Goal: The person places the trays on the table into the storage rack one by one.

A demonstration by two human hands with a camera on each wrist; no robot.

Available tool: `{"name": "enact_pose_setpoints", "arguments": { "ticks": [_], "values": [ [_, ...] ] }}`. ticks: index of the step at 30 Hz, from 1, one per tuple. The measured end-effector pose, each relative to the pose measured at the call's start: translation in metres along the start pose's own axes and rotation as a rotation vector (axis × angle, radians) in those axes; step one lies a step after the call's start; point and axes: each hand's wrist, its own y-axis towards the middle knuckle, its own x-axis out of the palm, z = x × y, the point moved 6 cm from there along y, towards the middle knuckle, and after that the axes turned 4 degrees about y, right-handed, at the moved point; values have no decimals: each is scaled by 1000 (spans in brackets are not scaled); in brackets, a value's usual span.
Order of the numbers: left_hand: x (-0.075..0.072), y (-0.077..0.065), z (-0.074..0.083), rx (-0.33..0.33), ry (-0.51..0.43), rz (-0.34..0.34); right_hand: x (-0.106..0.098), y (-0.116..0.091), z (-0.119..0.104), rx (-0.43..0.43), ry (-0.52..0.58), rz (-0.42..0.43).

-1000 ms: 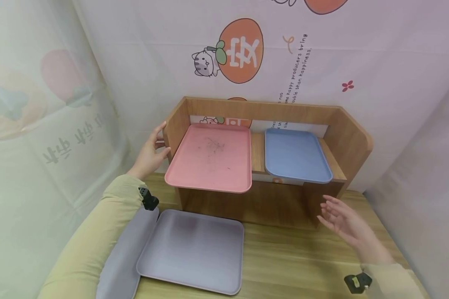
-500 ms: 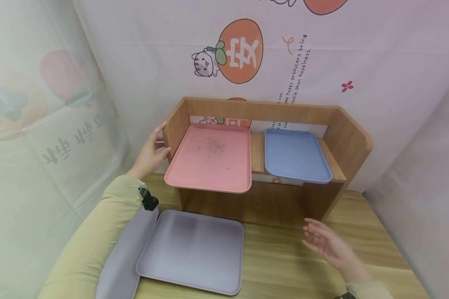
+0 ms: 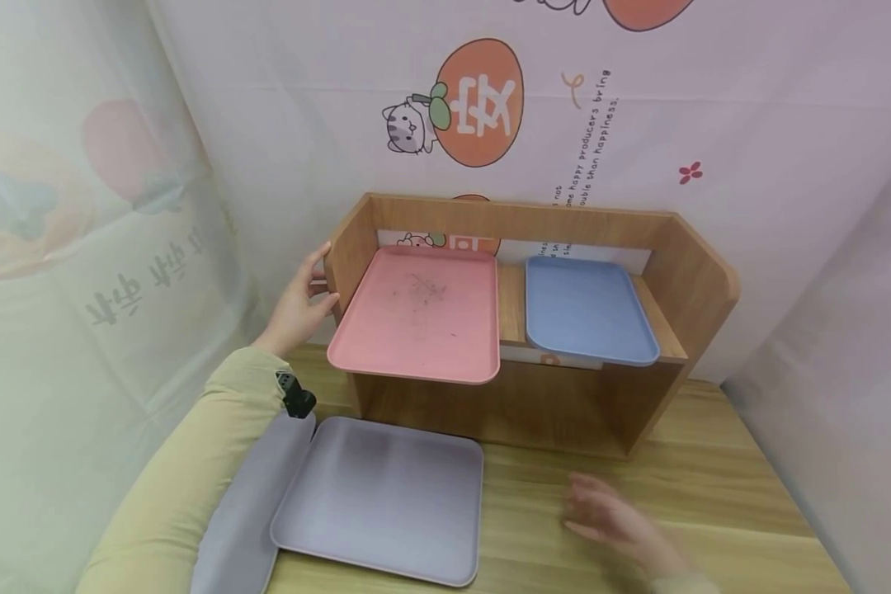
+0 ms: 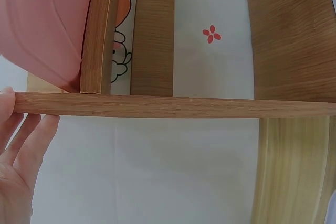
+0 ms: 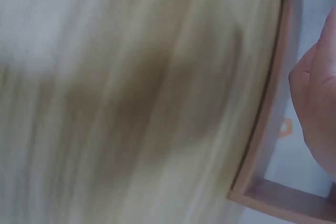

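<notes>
The left hand [image 3: 300,305] pinches the side panel [image 3: 352,256] of the brown wooden shelf [image 3: 690,276] behind the rectangular lavender tray [image 3: 386,503], and should press gently lest the overhanging rectangular pink tray [image 3: 416,338] slide, while the blurred right hand [image 3: 612,521] hovers empty, thumb and fingers apart

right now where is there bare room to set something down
Bare: the table right of the grey trays, in front of the wooden shelf, with the right hand above. The shelf's lower level looks bare where visible. Crowded: the table's left, and the upper level under the pink tray and blue tray.
</notes>
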Motion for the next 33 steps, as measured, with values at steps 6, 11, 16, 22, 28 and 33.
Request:
{"name": "enact_pose_setpoints", "arguments": {
  "ticks": [6,11,16,22,28,33],
  "values": [
    [0,1,-2,-13,2,-2,4,9,17,2,-8,-9],
    [0,0,-1,-16,-6,-6,7,25,33,35,-43,69],
    [1,-1,-1,-28,-6,-8,17,39,43,47,-77,110],
    [2,0,-3,-31,-16,-1,32,51,52,81,-178,194],
    [2,0,-1,-9,-11,1,39,60,61,101,-232,232],
    [1,-1,-1,-4,-9,2,43,69,66,87,-257,239]
  ]
}}
